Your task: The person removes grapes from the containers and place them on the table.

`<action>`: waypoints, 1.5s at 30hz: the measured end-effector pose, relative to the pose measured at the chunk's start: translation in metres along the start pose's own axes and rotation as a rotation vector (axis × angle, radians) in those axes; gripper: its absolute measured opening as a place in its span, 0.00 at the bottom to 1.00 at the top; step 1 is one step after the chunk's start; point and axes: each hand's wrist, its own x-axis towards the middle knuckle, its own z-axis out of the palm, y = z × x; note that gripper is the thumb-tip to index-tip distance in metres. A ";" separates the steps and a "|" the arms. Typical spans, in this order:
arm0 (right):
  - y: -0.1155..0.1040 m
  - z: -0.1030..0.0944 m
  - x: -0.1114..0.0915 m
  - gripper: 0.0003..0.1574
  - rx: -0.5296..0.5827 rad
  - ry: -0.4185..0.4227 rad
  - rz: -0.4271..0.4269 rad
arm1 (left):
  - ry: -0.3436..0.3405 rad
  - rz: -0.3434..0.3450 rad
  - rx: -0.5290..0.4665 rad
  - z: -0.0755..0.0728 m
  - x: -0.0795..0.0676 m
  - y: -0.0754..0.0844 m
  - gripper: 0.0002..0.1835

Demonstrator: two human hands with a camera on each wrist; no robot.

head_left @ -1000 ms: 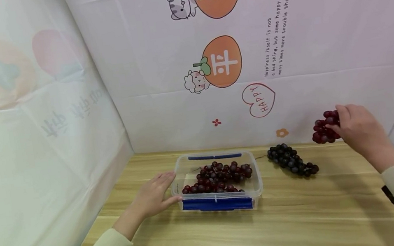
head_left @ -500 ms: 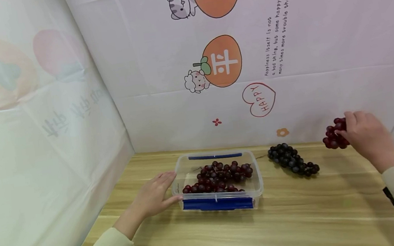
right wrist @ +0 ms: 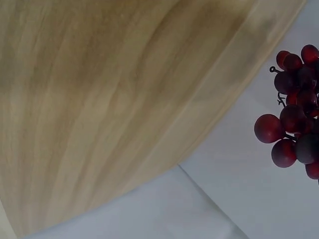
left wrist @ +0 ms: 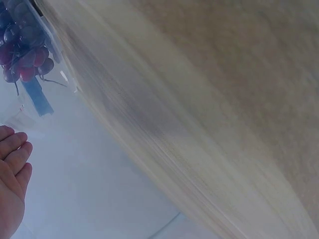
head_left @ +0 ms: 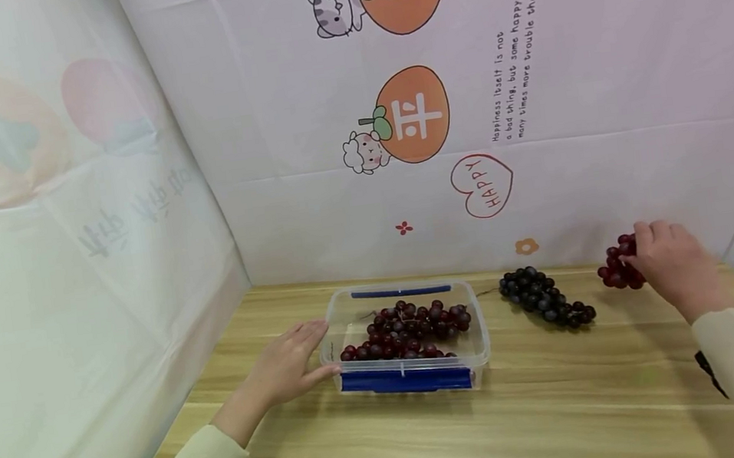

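My right hand (head_left: 678, 267) grips a bunch of red grapes (head_left: 619, 264) over the back right of the table. In the right wrist view the same red grapes (right wrist: 294, 122) show at the right edge, dark stems poking out. At the left end of a clear plastic box (head_left: 481, 334) with blue latches, my left hand (head_left: 290, 364) rests with fingers extended against the rim. Inside the box lie dark red grapes (head_left: 414, 323). The left wrist view catches my left hand's fingers (left wrist: 16, 149) beside the box, with grapes (left wrist: 25, 50) above.
A bunch of black grapes (head_left: 543, 298) lies on the wooden table (head_left: 505, 435) right of the box, its thin stem pointing toward it. White printed cloth (head_left: 309, 213) stands behind the table and along its left and right sides.
My right hand with the red grapes first moves right and down, then lower and slightly back to the left, closer to the table. My left hand and the box stay put.
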 end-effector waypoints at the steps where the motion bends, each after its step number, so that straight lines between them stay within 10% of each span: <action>1: -0.001 0.001 -0.001 0.54 0.000 -0.012 0.002 | -0.001 0.000 0.000 0.000 0.000 0.000 0.44; 8: -0.006 0.001 -0.006 0.31 0.050 -0.100 0.026 | -0.002 0.005 -0.003 0.000 0.000 0.000 0.44; 21: -0.006 0.000 -0.026 0.55 0.060 -0.154 0.111 | -0.008 -0.008 0.007 0.000 0.000 0.000 0.44; 27: -0.004 -0.003 -0.035 0.31 0.129 -0.264 0.225 | -0.007 -0.006 -0.007 0.000 0.000 0.001 0.44; 45: 0.000 -0.010 -0.050 0.29 0.272 -0.457 0.488 | -0.017 -0.019 -0.006 0.000 0.001 0.001 0.45</action>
